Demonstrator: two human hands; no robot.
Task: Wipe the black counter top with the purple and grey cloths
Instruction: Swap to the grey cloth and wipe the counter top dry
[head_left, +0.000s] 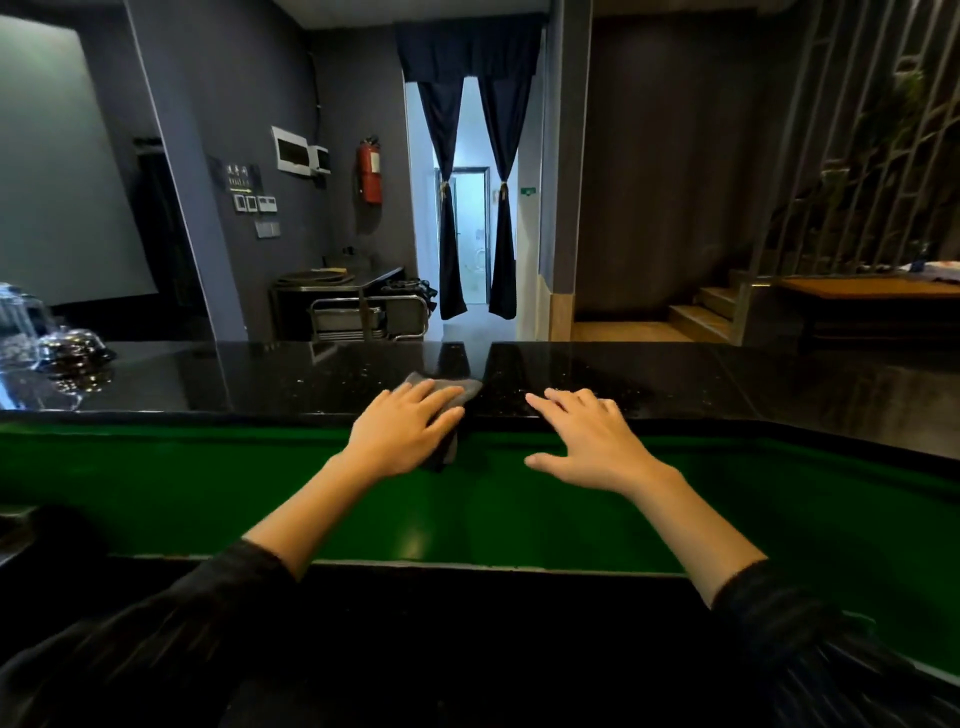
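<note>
While pressing grey cloth (451, 386) on counter top (685, 379) with flat left hand (400, 434): seemingly mid-wipe; right hand (592, 441) spread, empty; purple cloth unseen.

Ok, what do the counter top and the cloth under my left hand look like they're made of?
Counter top: looks like polished black stone, perhaps granite. It is glossy, with clear reflections and fine pale speckles. Cloth: soft grey fabric, possibly microfibre, with a matte finish. It crumples and drapes over the counter edge under the left hand. The exact fibre can't be told.
</note>
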